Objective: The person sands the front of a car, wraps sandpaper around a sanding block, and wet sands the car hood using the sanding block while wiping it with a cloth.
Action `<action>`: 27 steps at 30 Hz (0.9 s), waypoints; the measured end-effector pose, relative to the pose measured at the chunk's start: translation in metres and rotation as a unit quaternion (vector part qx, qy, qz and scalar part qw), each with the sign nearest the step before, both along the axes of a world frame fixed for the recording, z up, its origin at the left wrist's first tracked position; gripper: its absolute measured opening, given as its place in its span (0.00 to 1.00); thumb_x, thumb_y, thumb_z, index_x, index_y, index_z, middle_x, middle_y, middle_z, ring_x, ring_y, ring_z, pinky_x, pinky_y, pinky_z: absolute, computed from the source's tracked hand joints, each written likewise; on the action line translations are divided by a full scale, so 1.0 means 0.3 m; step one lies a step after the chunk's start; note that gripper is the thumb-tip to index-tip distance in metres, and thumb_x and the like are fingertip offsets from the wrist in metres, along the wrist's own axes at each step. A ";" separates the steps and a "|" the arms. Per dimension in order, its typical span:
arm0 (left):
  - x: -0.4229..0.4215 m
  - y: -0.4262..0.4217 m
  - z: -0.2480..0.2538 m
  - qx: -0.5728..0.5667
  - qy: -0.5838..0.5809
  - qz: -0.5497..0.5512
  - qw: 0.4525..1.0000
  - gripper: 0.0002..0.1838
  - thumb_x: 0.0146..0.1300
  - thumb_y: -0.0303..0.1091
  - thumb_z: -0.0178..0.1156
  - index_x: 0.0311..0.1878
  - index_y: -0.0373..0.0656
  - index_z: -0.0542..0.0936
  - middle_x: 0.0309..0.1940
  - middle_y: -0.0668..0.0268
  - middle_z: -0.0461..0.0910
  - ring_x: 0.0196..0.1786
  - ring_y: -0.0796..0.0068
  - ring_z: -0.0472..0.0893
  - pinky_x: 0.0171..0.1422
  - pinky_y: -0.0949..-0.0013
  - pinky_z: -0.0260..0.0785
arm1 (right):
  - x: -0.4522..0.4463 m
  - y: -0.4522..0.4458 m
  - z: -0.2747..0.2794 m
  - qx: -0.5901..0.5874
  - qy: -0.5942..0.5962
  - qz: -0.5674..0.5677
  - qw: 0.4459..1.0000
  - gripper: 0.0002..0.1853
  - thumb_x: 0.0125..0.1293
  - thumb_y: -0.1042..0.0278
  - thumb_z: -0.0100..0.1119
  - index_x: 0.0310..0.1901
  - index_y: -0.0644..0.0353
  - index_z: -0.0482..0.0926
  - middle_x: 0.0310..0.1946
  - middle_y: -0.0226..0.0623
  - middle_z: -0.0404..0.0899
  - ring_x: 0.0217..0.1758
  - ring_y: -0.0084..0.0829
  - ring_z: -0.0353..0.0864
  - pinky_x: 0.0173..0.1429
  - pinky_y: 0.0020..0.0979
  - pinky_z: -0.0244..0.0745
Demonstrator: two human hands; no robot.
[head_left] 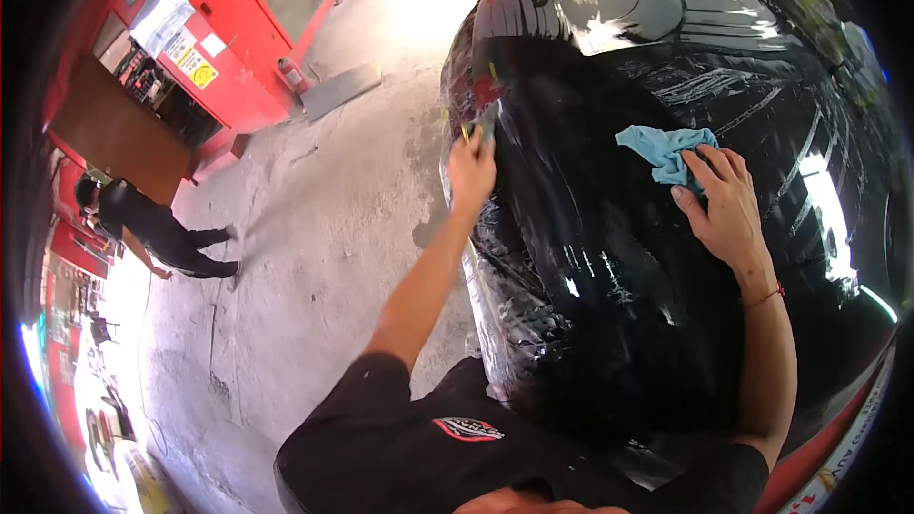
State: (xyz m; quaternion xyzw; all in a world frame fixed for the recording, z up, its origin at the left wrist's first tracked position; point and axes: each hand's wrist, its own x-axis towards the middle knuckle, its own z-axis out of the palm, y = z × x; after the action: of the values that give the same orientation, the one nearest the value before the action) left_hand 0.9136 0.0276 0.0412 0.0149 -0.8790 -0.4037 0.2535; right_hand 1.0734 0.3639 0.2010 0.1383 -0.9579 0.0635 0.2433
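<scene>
A glossy black car body fills the right half of the head view, with wet streaks and wrinkled clear film along its near left edge. My right hand is pressed on this panel, its fingers and thumb closed on a crumpled light-blue cloth. At the car's left edge, beside a red patch that looks like a lamp, my left hand is closed round a slim tool. A thin yellow part of that tool shows at the fingers; its kind is hard to make out.
A person in dark clothes stands on the concrete floor to the left. Behind are a red wall, a brown door, a fire extinguisher and a grey flat panel on the floor.
</scene>
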 end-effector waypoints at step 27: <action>0.389 0.142 0.053 -0.019 0.113 -0.092 0.989 0.18 0.67 0.37 0.62 0.60 0.48 0.83 0.62 0.48 0.77 0.62 0.45 0.78 0.67 0.51 0.70 | -0.021 -0.003 -0.011 0.046 -0.004 0.021 0.999 0.24 0.67 0.58 0.63 0.60 0.64 0.78 0.61 0.49 0.74 0.65 0.54 0.69 0.69 0.50 0.64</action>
State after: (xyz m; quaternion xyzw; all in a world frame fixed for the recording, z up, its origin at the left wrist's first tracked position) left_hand 1.0303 0.0703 0.0572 -0.1164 -0.8499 -0.4077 0.3130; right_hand 1.0670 0.3631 0.1977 0.1689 -0.9577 0.0247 0.2316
